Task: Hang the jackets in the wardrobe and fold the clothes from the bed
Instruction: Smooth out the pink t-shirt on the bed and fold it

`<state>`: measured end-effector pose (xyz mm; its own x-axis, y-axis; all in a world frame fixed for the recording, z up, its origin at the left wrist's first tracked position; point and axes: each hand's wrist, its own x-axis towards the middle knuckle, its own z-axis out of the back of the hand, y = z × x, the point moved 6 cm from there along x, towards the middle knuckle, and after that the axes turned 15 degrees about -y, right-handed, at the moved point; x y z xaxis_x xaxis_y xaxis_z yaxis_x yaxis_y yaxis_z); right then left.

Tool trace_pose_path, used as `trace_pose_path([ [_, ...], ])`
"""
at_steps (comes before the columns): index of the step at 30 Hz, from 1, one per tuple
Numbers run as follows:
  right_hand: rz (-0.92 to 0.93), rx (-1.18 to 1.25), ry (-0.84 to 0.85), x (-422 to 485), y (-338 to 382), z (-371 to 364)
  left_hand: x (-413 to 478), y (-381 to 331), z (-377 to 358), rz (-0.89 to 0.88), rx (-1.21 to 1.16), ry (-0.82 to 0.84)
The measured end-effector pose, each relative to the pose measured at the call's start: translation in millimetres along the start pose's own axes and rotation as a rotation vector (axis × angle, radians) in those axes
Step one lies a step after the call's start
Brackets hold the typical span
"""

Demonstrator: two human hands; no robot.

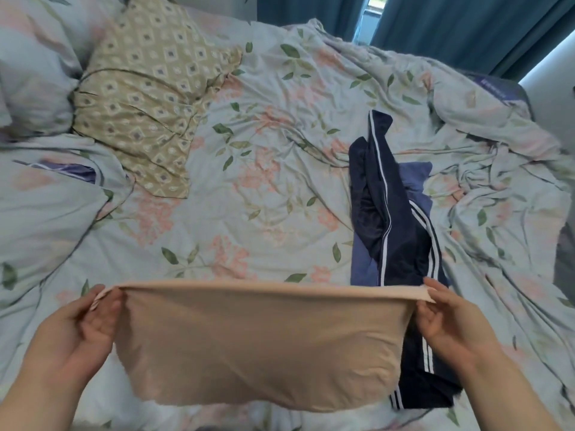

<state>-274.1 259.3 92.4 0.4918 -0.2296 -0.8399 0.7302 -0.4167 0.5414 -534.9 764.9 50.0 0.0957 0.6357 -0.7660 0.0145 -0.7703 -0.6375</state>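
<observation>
A peach-coloured garment [261,340] hangs stretched between my hands above the near edge of the bed. My left hand [84,325] pinches its top left corner. My right hand [445,318] pinches its top right corner. The upper edge is pulled taut and the cloth hangs down towards me. Dark navy track trousers with white side stripes [395,231] lie crumpled on the bed to the right, partly behind the peach cloth. Under them lies a blue-violet garment [361,269].
The bed [273,169] has a rumpled pale floral cover. A beige patterned pillow [149,98] lies at the upper left beside a floral pillow [34,76]. A bunched duvet [485,144] fills the right side. Teal curtains [451,26] hang beyond the bed.
</observation>
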Motion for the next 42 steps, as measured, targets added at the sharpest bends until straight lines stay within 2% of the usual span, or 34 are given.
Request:
trace_pose_path([
  [4, -0.014, -0.067, -0.039, 61, -28, -39, 41, 34, -42, 0.138, 0.062, -0.109],
  [10, -0.055, -0.161, -0.153, 155, -82, -95, 121, 80, -87, 0.241, 0.152, -0.229],
  [16, 0.037, -0.255, -0.148, 221, -68, -159, 192, 73, -148, 0.167, 0.163, -0.179],
  [20, 0.046, -0.248, -0.112, 243, -52, -182, 224, 66, -165, 0.106, 0.255, -0.17],
  [21, 0.071, -0.253, -0.094, 245, -51, -186, 222, 64, -169, 0.02, 0.341, -0.161],
  [22, 0.17, -0.303, -0.097, 246, -48, -185, 217, 63, -170, -0.15, 0.48, -0.162],
  [23, 0.359, -0.443, -0.135, 245, -47, -180, 207, 62, -170, -0.402, 0.683, -0.16],
  [24, 0.631, -0.671, -0.187, 239, -46, -173, 191, 67, -175, -0.726, 0.983, -0.114],
  [25, 0.928, -0.949, -0.201, 229, -53, -167, 172, 87, -183, -1.002, 1.228, 0.043],
  [26, 1.197, -1.209, -0.138, 219, -74, -162, 152, 115, -190, -1.204, 1.408, 0.231],
  [27, 1.373, -1.428, -0.003, 211, -102, -156, 136, 144, -193, -1.32, 1.528, 0.401],
  [28, 1.459, -1.591, 0.153, 210, -130, -147, 127, 172, -194, -1.36, 1.616, 0.514],
  [29, 1.492, -1.679, 0.259, 210, -152, -136, 121, 196, -194, -1.358, 1.695, 0.557],
  [30, 1.498, -1.706, 0.295, 214, -165, -126, 120, 213, -193, -1.345, 1.77, 0.549],
  [34, 1.556, -1.657, 0.228, 225, -171, -121, 135, 242, -186, -1.428, 1.878, 0.463],
  [42, 1.617, -1.502, 0.229, 222, -168, -124, 140, 244, -187, -1.557, 1.799, 0.366],
])
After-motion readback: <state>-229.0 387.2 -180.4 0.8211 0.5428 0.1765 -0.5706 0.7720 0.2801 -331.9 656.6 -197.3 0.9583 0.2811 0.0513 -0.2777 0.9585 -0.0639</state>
